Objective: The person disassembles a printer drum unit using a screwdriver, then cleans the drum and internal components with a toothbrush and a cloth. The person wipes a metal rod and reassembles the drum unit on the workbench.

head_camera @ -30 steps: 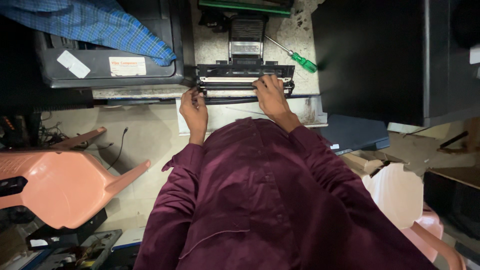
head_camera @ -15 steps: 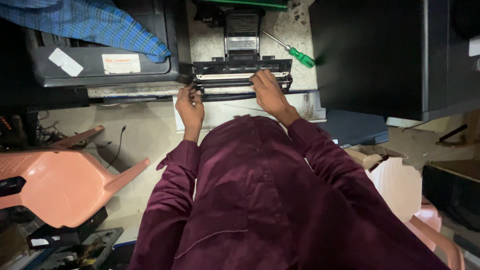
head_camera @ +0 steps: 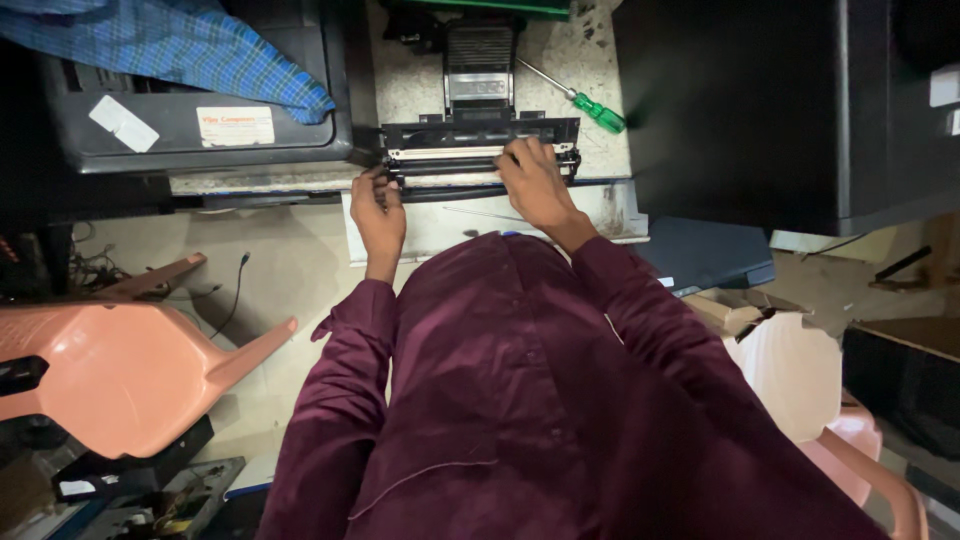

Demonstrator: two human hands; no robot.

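The left hand curls its fingers around the left end of a long black printer assembly lying on the worktop. The right hand presses down flat on its right half, near a green screwdriver

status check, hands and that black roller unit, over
Left hand grips black roller unit at its left end. Right hand rests on top. Green screwdriver lies beside, apart.

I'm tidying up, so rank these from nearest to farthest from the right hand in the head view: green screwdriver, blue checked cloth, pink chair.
From the right hand:
1. Green screwdriver, just up and right on the bench.
2. Blue checked cloth, upper left, draped over a black machine.
3. Pink chair, far lower left.
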